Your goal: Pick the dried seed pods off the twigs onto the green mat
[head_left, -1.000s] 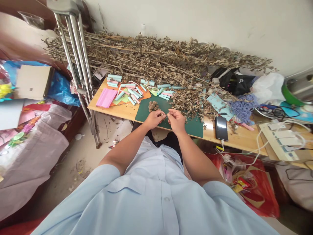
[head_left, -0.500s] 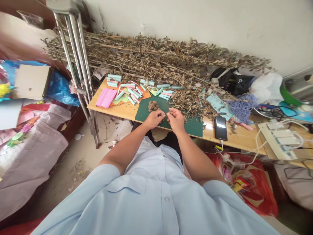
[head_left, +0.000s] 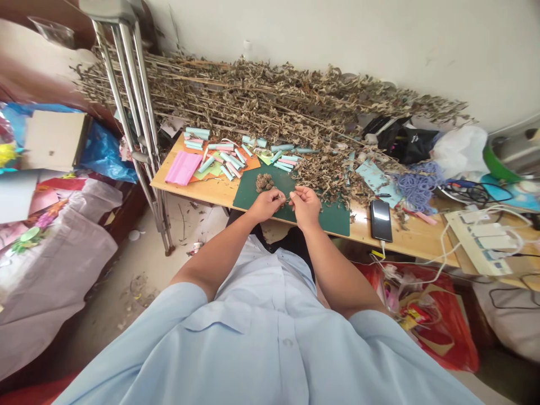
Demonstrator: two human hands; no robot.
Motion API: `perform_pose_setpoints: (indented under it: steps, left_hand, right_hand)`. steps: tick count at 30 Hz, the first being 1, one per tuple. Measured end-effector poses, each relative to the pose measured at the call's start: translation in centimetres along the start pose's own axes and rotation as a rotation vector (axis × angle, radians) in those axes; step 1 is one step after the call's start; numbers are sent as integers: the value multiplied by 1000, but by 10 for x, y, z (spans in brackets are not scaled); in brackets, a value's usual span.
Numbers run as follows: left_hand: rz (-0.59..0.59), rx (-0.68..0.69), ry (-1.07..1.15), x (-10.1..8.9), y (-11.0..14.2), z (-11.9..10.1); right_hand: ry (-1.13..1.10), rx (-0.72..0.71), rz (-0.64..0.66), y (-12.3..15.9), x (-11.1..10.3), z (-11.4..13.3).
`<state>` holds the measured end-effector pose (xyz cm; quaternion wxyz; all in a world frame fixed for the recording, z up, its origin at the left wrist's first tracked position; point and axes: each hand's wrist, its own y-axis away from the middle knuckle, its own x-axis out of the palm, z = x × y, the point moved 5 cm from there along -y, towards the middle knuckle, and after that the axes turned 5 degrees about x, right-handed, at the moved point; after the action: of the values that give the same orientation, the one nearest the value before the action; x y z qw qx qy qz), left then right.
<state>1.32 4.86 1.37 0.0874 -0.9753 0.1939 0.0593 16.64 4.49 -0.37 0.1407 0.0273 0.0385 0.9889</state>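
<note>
Big heap of dried leafy stems (head_left: 261,90) piled along the wooden table (head_left: 198,191) — on the green cutting mat (head_left: 333,220) sits a brown clump of dried leaves (head_left: 265,182), and just beside it the left hand (head_left: 265,205) and right hand (head_left: 305,207) are both closed to a pinch on one thin sliver (head_left: 286,198) — too small to make out

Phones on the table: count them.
1. A black smartphone lies screen up on the wooden table, right of the green cutting mat, with a white cable at its near end. Others may be hidden under the dried plants or clutter.
</note>
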Motion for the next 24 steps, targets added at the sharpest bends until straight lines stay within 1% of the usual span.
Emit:
perform_pose_setpoints:
  steps: [4, 10, 18, 24]
  left_hand:
    - [-6, 0, 8, -1, 0, 0]
    - [-5, -25, 105, -1, -1, 2]
    - [-12, -24, 64, 0, -2, 5]
    - [-11, -19, 94, 1, -2, 6]
  right_hand:
    - [-24, 9, -5, 0, -1, 2]
    - [-36, -1, 2, 1, 1, 6]
    - [-57, -18, 34, -1, 4, 7]
    - [-53, -21, -18, -1, 1, 8]
